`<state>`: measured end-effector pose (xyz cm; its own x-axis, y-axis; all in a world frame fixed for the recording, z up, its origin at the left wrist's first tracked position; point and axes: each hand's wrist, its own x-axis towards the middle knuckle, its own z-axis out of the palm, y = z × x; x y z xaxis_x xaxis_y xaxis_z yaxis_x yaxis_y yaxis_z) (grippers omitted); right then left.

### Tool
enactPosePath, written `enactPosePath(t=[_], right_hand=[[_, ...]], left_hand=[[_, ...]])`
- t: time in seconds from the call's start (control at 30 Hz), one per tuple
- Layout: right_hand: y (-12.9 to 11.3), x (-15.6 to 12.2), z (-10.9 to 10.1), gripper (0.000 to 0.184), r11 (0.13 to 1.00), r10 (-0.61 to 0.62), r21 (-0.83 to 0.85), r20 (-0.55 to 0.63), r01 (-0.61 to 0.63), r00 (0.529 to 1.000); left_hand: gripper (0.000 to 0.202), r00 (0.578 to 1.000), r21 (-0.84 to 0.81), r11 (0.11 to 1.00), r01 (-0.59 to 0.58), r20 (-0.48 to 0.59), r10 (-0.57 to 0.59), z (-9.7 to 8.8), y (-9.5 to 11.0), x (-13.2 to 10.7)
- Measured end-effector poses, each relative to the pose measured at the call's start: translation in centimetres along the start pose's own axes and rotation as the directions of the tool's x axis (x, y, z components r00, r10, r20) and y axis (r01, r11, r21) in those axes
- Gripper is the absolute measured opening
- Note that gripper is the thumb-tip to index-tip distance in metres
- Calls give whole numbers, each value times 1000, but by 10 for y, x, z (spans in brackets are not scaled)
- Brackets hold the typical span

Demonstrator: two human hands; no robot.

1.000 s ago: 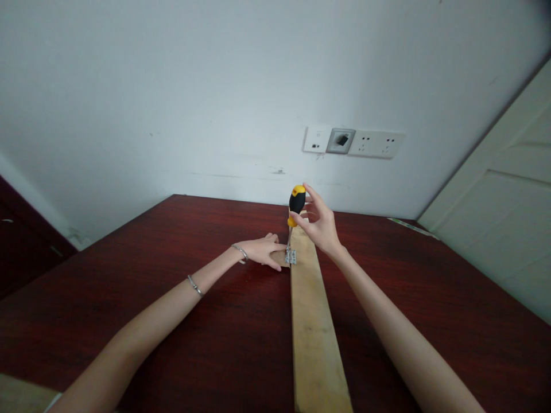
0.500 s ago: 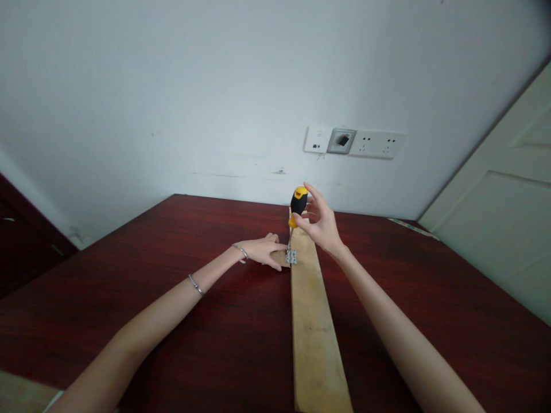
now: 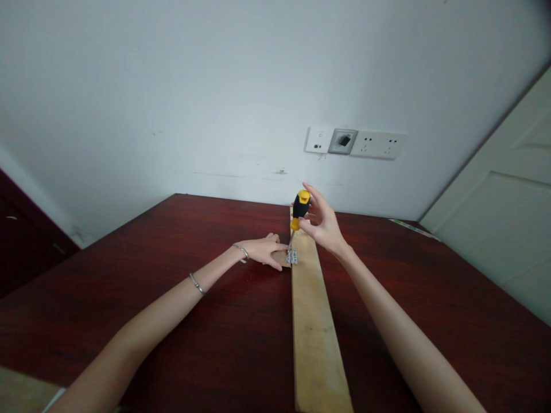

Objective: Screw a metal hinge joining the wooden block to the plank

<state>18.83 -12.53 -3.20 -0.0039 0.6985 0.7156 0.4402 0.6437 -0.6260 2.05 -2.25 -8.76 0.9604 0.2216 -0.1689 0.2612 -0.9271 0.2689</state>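
A long pale wooden plank [image 3: 316,321] lies lengthwise on the dark red table [image 3: 172,298]. A small metal hinge [image 3: 291,257] sits on the plank's left edge, about two thirds of the way up. My right hand [image 3: 323,226] grips the black and yellow handle of a screwdriver [image 3: 299,207], whose tip stands on the hinge. My left hand [image 3: 264,250] lies flat on the table beside the plank, fingers stretched out and pressing at the hinge. A small wooden piece under those fingers is mostly hidden.
A white wall rises behind the table, with a row of sockets and a switch [image 3: 355,143]. A pale door [image 3: 499,195] stands at the right. Dark furniture [image 3: 26,229] is at the far left.
The screwdriver handle has tilted slightly to the right and dropped a little, with my right hand's fingers shifting round it. My left hand has stayed in place.
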Motion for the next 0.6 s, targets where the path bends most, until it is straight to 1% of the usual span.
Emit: enactPosePath(t=[0.2, 0.37, 0.6], right_hand=[[0, 1, 0, 72, 1000, -10, 7, 13, 10, 1000], [1, 3, 0, 65, 999, -9, -50, -14, 8, 1000], [1, 4, -2, 59, 997, -14, -78, -49, 10, 999]], left_hand=[[70, 1000, -1, 1000, -2, 0, 2, 1, -1, 1], [80, 998, -22, 998, 60, -15, -60, 1, 1, 1], [70, 995, -60, 997, 57, -76, -61, 5, -2, 2]])
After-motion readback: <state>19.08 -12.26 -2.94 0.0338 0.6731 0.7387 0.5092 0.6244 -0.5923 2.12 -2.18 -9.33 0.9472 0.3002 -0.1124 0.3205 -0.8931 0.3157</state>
